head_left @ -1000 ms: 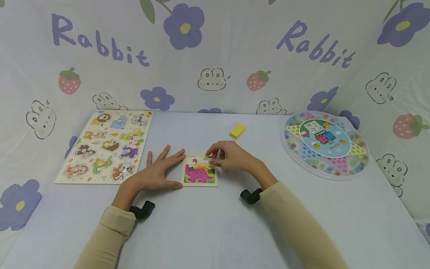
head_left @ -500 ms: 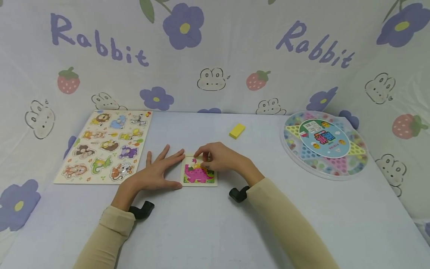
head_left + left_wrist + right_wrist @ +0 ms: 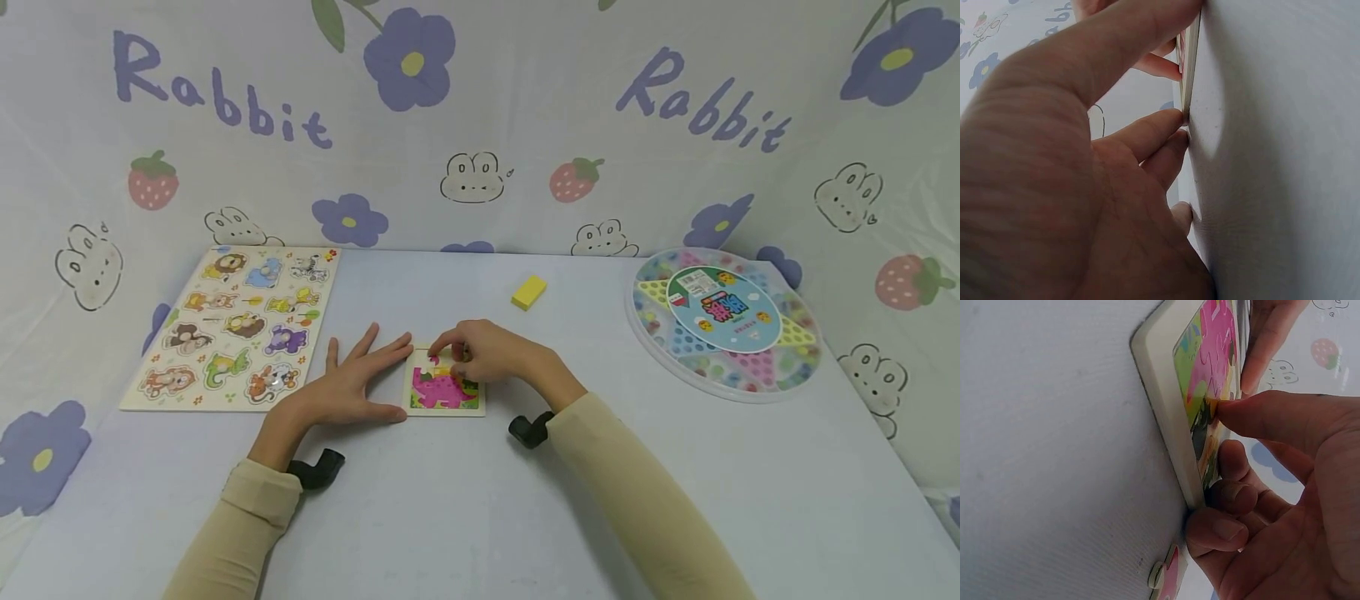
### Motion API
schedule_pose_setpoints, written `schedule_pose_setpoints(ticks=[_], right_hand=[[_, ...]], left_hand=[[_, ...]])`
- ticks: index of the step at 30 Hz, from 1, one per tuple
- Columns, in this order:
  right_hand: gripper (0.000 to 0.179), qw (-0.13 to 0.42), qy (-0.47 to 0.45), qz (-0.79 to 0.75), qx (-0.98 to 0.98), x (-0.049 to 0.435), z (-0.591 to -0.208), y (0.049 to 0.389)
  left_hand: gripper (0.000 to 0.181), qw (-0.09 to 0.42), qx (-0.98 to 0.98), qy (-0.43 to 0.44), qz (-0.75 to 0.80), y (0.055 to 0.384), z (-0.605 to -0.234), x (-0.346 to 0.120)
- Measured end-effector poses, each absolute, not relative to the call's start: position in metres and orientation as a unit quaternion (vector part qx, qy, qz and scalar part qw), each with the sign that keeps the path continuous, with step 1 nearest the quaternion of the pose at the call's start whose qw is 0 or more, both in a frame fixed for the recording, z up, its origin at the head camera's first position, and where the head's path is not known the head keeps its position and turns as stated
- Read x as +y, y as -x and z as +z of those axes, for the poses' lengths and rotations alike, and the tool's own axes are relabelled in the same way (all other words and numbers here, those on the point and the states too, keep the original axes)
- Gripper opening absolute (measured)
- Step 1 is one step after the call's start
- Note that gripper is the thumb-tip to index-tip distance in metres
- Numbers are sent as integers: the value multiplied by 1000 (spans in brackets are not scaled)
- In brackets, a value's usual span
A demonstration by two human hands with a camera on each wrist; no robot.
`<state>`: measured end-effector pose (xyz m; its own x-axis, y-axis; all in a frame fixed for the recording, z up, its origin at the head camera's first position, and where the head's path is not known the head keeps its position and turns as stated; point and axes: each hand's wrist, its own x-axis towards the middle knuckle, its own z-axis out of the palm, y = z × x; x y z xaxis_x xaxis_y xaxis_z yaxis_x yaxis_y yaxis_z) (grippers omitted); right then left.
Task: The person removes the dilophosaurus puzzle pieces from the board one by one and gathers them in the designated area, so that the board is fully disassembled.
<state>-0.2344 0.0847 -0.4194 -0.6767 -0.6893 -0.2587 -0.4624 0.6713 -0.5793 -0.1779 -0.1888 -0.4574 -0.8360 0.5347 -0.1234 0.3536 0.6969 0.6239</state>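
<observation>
A small square jigsaw puzzle [image 3: 446,393] with a pink dinosaur lies flat in a pale wooden frame at mid-table. My left hand [image 3: 348,383] is spread at its left side, thumb and index fingertips touching the left corners. Over the upper part of the picture, my right hand [image 3: 491,350] pinches a puzzle piece between thumb and index finger; the piece is mostly covered by them. In the right wrist view the thumb [image 3: 1254,412] presses at a yellow patch [image 3: 1212,407], and the other fingers curl by the frame's edge. A loose pink piece [image 3: 1171,575] lies on the table beyond the frame.
An animal puzzle board [image 3: 232,329] lies at the left. Farther back sits a yellow block [image 3: 529,292]. At the right is a round, clear-covered game board [image 3: 725,323] with a star pattern. A printed cloth [image 3: 480,108] rises behind the table.
My right hand has moved left across the upper part of the puzzle, mostly in the first half second, and is almost still since. The left hand stays at the frame's left corners.
</observation>
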Motion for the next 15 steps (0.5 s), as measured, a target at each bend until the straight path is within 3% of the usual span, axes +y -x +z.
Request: schedule_pose_setpoints(ticks=[15], right_hand=[[39, 241, 307, -230, 891, 82, -418, 233]], left_hand=[[98, 151, 910, -242, 300, 178, -458, -189]])
